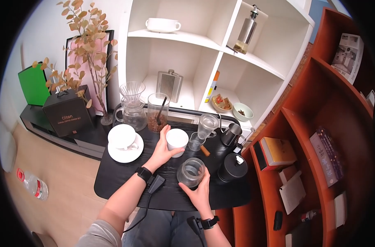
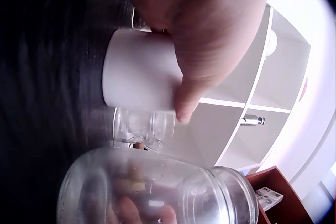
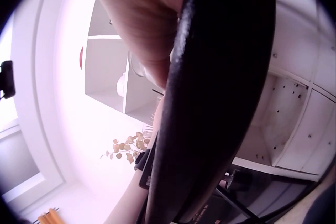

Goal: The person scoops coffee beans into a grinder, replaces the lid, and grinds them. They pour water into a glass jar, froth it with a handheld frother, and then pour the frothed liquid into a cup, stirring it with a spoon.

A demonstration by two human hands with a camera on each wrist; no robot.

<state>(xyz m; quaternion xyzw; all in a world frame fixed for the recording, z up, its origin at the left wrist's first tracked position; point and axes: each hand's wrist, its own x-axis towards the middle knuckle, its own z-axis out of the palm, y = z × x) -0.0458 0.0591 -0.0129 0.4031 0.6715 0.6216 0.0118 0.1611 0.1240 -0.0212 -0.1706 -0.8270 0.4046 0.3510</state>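
Note:
My left hand grips a white cup on the black tray table, its thumb and fingers on opposite sides. In the left wrist view the cup stands on the dark surface. Nearer the front edge, my right hand holds a clear glass jar low on its sides, thumb at the left. The left wrist view shows the jar's rounded body and narrower mouth, with fingertips visible through the glass. In the right wrist view, the dark tabletop hides most of the jar.
Left on the table are a white cup and saucer. Behind stand a glass dripper and server and a glass of brown contents. To the right are a small glass pitcher, a steel kettle and a black canister.

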